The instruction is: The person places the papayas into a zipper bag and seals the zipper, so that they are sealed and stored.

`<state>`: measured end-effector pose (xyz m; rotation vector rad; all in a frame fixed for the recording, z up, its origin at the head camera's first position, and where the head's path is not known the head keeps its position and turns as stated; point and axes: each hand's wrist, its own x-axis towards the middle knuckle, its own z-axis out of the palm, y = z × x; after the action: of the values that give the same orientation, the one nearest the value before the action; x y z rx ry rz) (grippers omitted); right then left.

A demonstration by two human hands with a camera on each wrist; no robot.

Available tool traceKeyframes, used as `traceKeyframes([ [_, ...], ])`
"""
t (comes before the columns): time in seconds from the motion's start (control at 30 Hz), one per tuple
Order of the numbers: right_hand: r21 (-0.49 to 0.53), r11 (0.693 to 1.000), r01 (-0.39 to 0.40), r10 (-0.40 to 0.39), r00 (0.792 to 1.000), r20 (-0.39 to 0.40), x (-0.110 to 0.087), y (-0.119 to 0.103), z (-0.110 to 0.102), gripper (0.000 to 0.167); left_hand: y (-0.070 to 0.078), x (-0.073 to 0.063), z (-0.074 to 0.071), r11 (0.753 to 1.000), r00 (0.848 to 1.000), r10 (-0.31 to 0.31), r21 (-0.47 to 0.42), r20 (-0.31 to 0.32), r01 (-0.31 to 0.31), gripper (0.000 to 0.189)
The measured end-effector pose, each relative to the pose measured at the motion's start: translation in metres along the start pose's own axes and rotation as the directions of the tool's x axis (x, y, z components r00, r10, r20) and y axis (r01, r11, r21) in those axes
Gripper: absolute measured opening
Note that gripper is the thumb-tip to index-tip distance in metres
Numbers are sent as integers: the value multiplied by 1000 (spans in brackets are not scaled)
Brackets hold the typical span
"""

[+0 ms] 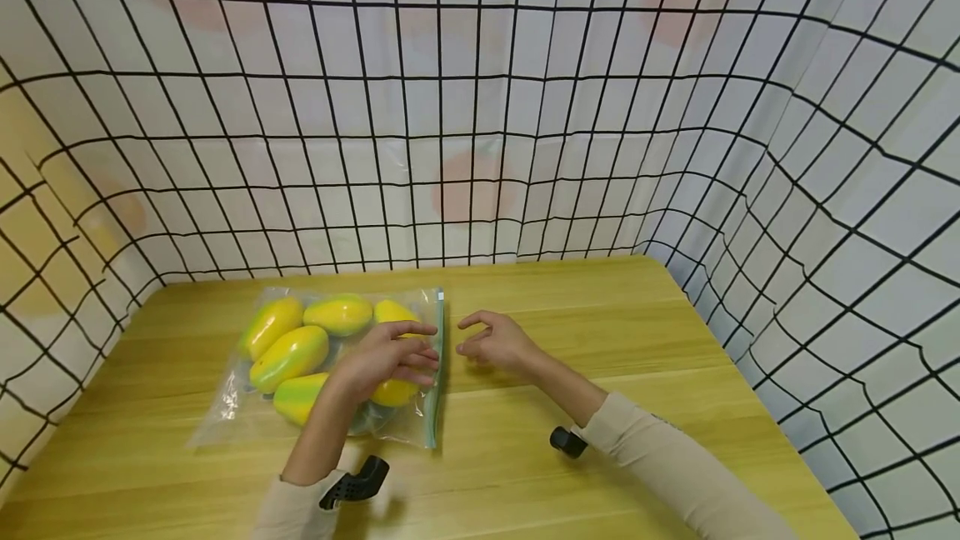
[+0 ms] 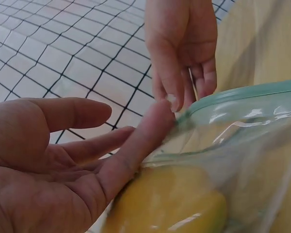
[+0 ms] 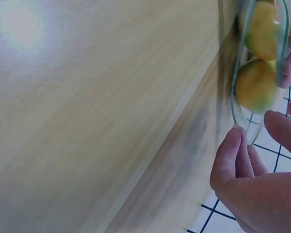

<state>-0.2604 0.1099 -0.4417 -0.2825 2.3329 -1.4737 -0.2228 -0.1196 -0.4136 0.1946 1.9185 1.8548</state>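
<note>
A clear zip bag with a green zip edge lies on the table, holding several yellow-green mangoes. In the right wrist view its mouth gapes, with two mangoes visible inside. My left hand is over the mouth end, thumb apart from the fingers; one finger lies against the bag in the left wrist view, where a mango shows below. Just right of the zip edge is my right hand, fingers bent loosely, fingertips close to the mouth's corner. Whether they touch it I cannot tell.
A wooden table extends under both arms. Black grid netting over a pale sheet rises behind the table and along both sides. Each wrist carries a black camera mount.
</note>
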Motion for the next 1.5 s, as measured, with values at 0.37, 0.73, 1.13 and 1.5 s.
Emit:
traceKeyframes([
  [0.37,46,999,-13,20,988,-152,16,-3,3,35,41,33,-19,965,970,106,257,-217,-48,33],
  [0.73,64,998,-16,31,971,-236,40,-8,12,29,47,70,-34,851,931,159,524,-329,40,28],
  [1.13,101,993,-52,82,947,-312,64,-12,20,29,32,102,-39,788,921,169,609,-350,87,26],
  [1.5,265,960,-85,172,931,-321,77,-8,32,30,15,111,-40,768,932,150,632,-329,99,30],
])
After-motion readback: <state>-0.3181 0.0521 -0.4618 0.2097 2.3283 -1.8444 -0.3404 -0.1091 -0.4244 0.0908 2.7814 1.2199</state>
